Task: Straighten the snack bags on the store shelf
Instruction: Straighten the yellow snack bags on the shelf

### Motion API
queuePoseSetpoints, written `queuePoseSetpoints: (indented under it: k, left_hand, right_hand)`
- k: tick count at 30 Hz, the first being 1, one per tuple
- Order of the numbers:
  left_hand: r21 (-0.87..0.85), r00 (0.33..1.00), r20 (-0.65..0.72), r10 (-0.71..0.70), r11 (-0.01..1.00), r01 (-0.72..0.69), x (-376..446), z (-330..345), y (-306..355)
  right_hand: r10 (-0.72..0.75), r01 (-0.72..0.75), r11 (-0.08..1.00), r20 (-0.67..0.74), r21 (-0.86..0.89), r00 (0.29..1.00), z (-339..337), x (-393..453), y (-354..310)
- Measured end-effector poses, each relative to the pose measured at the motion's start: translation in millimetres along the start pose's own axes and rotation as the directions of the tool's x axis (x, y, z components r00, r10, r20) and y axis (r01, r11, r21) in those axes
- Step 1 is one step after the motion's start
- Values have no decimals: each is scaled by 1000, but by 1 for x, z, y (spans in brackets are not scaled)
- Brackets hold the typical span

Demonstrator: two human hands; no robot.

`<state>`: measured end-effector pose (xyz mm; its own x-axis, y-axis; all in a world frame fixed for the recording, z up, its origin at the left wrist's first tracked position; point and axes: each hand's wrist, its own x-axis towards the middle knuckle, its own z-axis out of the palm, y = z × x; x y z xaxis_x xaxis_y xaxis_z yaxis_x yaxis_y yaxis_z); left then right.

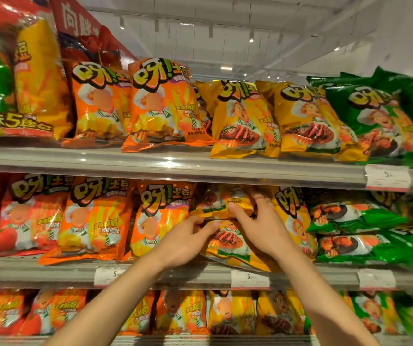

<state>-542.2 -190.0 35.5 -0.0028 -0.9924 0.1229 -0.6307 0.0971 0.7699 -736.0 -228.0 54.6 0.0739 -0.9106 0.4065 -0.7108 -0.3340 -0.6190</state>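
On the middle shelf two yellow snack bags lie tumbled in one slot. The lower yellow bag leans on its side; my left hand grips its upper left edge. The upper yellow bag lies flat across it, and my right hand holds it, thumb on its front and fingers curled behind. An upright yellow bag stands just right of my right hand. Orange bags stand upright to the left.
Green bags lie stacked on their sides at the right of the middle shelf. The upper shelf carries orange, yellow and green bags standing in rows. Price tags hang on the shelf rails. More bags fill the lowest shelf.
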Motion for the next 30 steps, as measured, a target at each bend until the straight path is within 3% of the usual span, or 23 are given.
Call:
queuePoseSetpoints:
  k: [3,10,14,18,23,26,30]
  left_hand:
    - [-161,998,66,-22,986,33,4,7,5]
    - [-261,999,28,-47,964,53,1,13,1]
    - [-486,990,60,-128,863,141,1,6,-3]
    - [-605,991,108,-73,786,124,2,8,5]
    - [-584,988,129,-84,799,144,4,3,22]
    - [-578,996,62,-71,810,94,8,4,17]
    - [-623,996,-33,-78,781,40,1,1,14]
  right_hand:
    - [-5,6,999,-6,38,1000,-3,-2,1]
    - [-40,39,989,1,142,999,-12,-15,10]
    - [-15,1,953,43,302,999,-18,-18,18]
    - [-14,-18,909,73,416,997,-22,-21,23]
    - [-57,34,932,52,362,997,-27,-31,17]
    - [-92,95,977,-21,189,996,-30,-39,18]
    - [-86,104,979,-109,173,990,-35,-43,18]
